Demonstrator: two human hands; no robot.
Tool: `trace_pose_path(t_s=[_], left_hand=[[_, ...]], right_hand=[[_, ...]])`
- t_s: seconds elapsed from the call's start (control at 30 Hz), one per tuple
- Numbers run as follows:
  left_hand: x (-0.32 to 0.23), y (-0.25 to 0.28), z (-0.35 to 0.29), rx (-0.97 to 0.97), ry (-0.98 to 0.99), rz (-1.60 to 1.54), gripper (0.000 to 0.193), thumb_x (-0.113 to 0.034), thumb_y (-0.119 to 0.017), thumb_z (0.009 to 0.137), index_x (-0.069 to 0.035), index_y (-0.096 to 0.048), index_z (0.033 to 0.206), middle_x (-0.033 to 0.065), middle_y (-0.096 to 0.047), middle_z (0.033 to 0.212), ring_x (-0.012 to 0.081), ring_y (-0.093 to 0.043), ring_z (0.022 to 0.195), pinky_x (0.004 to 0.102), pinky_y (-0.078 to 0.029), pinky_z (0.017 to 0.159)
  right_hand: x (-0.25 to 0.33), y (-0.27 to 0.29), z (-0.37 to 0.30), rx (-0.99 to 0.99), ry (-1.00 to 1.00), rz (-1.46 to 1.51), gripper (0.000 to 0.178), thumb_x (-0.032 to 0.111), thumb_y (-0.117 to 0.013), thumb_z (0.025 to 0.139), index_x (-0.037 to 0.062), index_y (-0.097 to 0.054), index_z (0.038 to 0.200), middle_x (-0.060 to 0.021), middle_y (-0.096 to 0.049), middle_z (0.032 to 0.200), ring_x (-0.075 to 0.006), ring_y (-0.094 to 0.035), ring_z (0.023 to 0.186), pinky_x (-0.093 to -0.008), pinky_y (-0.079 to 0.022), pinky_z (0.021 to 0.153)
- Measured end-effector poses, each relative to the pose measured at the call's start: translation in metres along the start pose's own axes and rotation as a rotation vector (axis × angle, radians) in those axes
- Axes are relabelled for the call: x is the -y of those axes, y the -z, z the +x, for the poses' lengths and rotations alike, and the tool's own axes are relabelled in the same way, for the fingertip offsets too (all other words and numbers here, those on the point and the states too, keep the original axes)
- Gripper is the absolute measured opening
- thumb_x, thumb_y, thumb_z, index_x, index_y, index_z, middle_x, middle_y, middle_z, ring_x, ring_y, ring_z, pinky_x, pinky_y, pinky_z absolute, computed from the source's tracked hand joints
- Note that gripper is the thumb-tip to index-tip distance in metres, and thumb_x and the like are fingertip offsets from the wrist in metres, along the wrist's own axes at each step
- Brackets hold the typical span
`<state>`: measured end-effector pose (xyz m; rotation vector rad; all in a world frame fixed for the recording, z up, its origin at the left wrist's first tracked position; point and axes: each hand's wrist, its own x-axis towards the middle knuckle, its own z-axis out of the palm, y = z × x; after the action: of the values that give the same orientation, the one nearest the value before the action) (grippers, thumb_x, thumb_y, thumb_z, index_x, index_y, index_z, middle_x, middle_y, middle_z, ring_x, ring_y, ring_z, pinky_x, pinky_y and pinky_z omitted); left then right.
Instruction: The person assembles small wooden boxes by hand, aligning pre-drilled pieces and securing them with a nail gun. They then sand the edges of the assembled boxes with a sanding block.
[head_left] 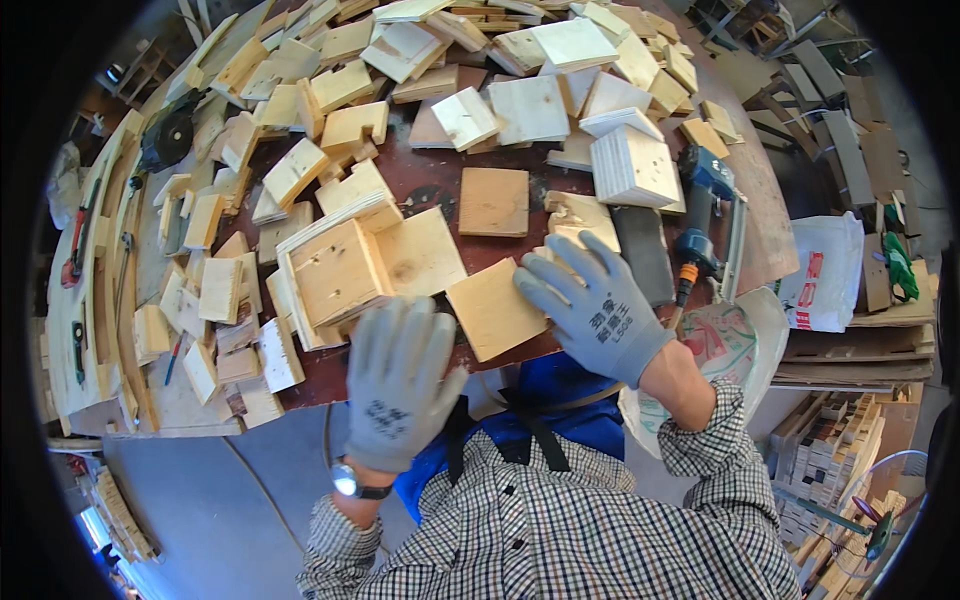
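Tabletop (400, 165) scraps (528, 108) arc nine to one o'clock, probably sparing room. Loose and apart, right hand (605, 305) touches a board (490, 310), left hand (395, 385) lies beside a block (335, 265).

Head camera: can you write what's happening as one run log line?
left hand: open, by box | right hand: open, by square board | blue tool: on table, right side

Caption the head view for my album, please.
Right grey-gloved hand at a flat, square, pale wooden board, left grey-gloved hand beside a boxy pale wooden stack, amid scattered wooden blocks.
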<state>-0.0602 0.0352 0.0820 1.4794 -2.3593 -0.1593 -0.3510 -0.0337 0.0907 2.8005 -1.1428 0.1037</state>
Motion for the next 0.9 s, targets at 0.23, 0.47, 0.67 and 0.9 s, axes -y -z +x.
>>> trace_pose_path(t_s=[0.23, 0.47, 0.67, 0.9], left_hand=[[0.018, -0.048, -0.034, -0.050, -0.036, 0.072, 0.042, -0.025, -0.072, 0.092, -0.003, -0.071, 0.128, 0.0146, -0.061, 0.144, 0.0396, -0.050, 0.144, 0.0600, -0.034, 0.122], [0.017, -0.039, -0.039, -0.041, -0.019, 0.093, 0.040, -0.023, -0.074, 0.090, -0.006, -0.071, 0.126, 0.0142, -0.064, 0.140, 0.0386, -0.053, 0.140, 0.0591, -0.037, 0.120], [0.009, -0.011, -0.026, -0.232, -0.007, 0.148, 0.049, -0.021, -0.078, 0.085, -0.003, -0.067, 0.130, 0.0200, -0.060, 0.146, 0.0448, -0.051, 0.143, 0.0642, -0.037, 0.119], [0.073, 0.025, 0.021, -0.149, 0.216, 0.398, 0.086, -0.058, -0.073, 0.094, -0.008, -0.047, 0.160, 0.0184, -0.039, 0.170, 0.0463, -0.029, 0.158, 0.0640, -0.022, 0.129]], right_hand=[[-0.016, -0.008, -0.005, 0.130, 0.031, -0.098, 0.047, 0.027, -0.066, 0.095, 0.0199, -0.063, 0.141, -0.0018, -0.066, 0.135, -0.0257, -0.046, 0.149, -0.0556, -0.026, 0.131], [-0.031, 0.001, -0.009, -0.074, 0.066, 0.144, 0.037, 0.024, -0.073, 0.090, 0.0178, -0.073, 0.126, -0.0033, -0.068, 0.133, -0.0277, -0.056, 0.139, -0.0594, -0.033, 0.125], [-0.094, 0.024, -0.005, -0.444, -0.903, 0.183, 0.084, 0.047, -0.078, 0.093, -0.0099, -0.049, 0.147, -0.0326, -0.056, 0.144, -0.0462, -0.051, 0.138, -0.0536, -0.040, 0.117], [-0.113, -0.009, 0.032, 0.006, -1.156, 0.147, 0.092, 0.064, -0.076, 0.087, 0.0029, -0.050, 0.150, -0.0368, -0.053, 0.147, -0.0506, -0.060, 0.128, -0.0520, -0.049, 0.109]])
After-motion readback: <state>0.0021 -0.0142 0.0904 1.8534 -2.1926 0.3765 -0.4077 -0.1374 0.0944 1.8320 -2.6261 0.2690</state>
